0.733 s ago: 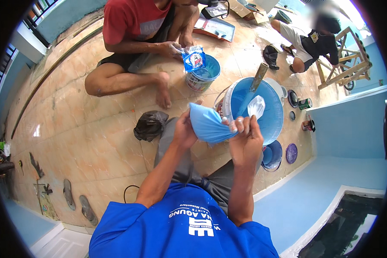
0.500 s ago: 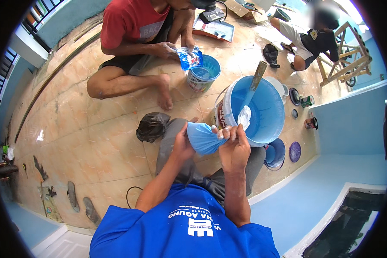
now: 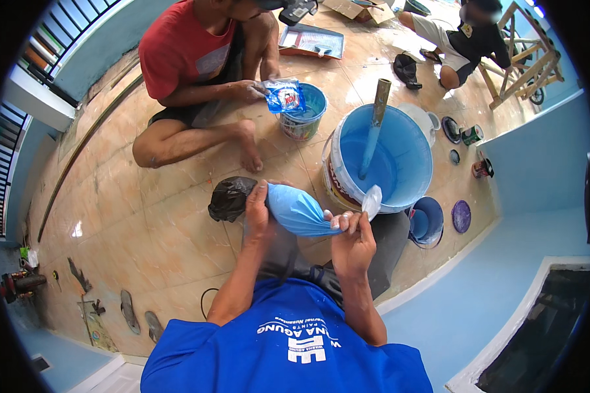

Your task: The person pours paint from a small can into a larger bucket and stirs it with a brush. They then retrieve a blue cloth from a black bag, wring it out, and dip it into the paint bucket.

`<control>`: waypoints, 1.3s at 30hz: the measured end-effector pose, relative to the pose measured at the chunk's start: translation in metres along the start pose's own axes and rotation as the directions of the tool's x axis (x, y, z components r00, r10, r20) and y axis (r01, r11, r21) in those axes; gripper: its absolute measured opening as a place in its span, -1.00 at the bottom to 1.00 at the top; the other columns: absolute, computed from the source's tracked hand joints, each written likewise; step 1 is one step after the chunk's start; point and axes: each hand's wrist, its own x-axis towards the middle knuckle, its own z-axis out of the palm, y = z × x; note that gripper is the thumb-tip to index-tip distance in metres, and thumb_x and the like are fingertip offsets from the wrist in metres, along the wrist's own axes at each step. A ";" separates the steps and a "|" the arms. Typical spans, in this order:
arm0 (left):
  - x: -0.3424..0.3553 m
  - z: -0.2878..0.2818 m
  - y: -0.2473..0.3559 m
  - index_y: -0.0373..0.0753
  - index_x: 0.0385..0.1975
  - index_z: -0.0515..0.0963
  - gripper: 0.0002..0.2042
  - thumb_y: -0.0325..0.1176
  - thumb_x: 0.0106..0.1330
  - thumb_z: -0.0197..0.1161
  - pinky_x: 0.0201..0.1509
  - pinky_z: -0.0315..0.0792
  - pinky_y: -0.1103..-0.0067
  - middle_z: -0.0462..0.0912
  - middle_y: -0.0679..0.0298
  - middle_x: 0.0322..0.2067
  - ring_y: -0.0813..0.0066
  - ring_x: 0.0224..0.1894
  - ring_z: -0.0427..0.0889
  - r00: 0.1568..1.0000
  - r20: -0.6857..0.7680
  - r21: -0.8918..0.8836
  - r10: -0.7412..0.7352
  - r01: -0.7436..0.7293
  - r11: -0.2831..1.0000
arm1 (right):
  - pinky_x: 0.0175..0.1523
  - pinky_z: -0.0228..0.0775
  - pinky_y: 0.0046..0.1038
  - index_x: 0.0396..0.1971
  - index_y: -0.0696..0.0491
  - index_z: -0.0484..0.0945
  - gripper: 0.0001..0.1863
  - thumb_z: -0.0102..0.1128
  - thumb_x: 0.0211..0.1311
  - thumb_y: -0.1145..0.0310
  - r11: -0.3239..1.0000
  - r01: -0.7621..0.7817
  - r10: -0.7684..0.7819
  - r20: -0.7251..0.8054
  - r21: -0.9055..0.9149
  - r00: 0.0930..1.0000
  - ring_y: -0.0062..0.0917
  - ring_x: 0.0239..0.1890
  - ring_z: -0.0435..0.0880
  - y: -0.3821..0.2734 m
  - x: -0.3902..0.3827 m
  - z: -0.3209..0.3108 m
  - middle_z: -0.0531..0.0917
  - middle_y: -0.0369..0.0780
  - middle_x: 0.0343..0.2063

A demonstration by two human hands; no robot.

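Note:
I grip a soft plastic bag filled with light blue material (image 3: 292, 206). My left hand (image 3: 257, 219) is wrapped round its fuller end, while my right hand (image 3: 354, 239) pinches its twisted neck, with the white loose end (image 3: 372, 200) poking above the fingers. Just beyond stands a large bucket (image 3: 400, 160) of light blue paint with a long stick (image 3: 376, 114) standing in it. A dark plastic bundle (image 3: 227, 196) lies left of the bag.
A person in red (image 3: 177, 69) sits opposite, holding a blue packet (image 3: 285, 97) over a smaller bucket (image 3: 301, 128). Another person (image 3: 469, 46) crouches by a wooden frame (image 3: 524, 59). A blue pail (image 3: 427, 219), purple lid (image 3: 461, 216), cans (image 3: 472, 134) and tray (image 3: 311, 39) lie around.
My hands and the bag have shifted left and lower, away from the big bucket, and the bag lies more sideways. The other person's blue packet has tilted slightly.

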 end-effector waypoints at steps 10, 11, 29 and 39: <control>-0.012 0.067 0.078 -0.38 -0.22 0.67 -0.72 -0.30 0.56 0.10 -0.05 0.57 0.54 0.79 0.10 -0.24 0.46 -0.19 0.74 0.907 0.341 0.641 0.248 -0.417 0.644 | 0.40 0.27 -0.24 0.20 0.21 0.38 -0.54 -0.21 0.63 0.13 0.967 -0.237 0.256 -0.320 0.098 0.912 -0.31 0.23 0.49 0.052 -0.003 -0.063 0.52 -0.05 0.16; -0.013 0.071 0.081 -0.39 -0.23 0.67 -0.72 -0.31 0.56 0.09 -0.03 0.58 0.51 0.78 0.08 -0.24 0.41 -0.16 0.74 0.913 0.346 0.660 0.216 -0.401 0.635 | 0.40 0.26 -0.23 0.21 0.21 0.38 -0.54 -0.22 0.64 0.15 0.966 -0.250 0.256 -0.335 0.060 0.907 -0.31 0.24 0.47 0.055 0.002 -0.065 0.51 -0.05 0.16; -0.011 0.073 0.100 -0.36 -0.22 0.68 -0.77 -0.37 0.53 0.12 0.19 0.50 0.39 0.79 0.10 -0.24 0.32 -0.08 0.75 0.825 0.514 0.698 0.237 -0.562 0.444 | 0.30 0.37 -0.26 0.27 0.15 0.41 -0.32 0.43 0.15 0.34 0.012 0.597 -0.008 0.597 -0.802 0.802 -0.23 0.23 0.53 0.013 0.056 -0.001 0.50 -0.05 0.24; 0.001 0.035 0.084 -0.35 -0.19 0.71 -0.76 -0.38 0.51 0.10 0.01 0.52 0.54 0.77 0.21 -0.26 0.53 -0.22 0.68 0.985 0.159 0.651 -0.069 -0.053 0.757 | -0.09 0.50 -0.28 -0.06 0.16 0.66 -0.57 0.22 0.40 0.06 0.309 0.133 0.531 0.287 -0.942 0.797 -0.28 -0.28 0.72 0.054 0.086 -0.010 0.76 -0.03 -0.28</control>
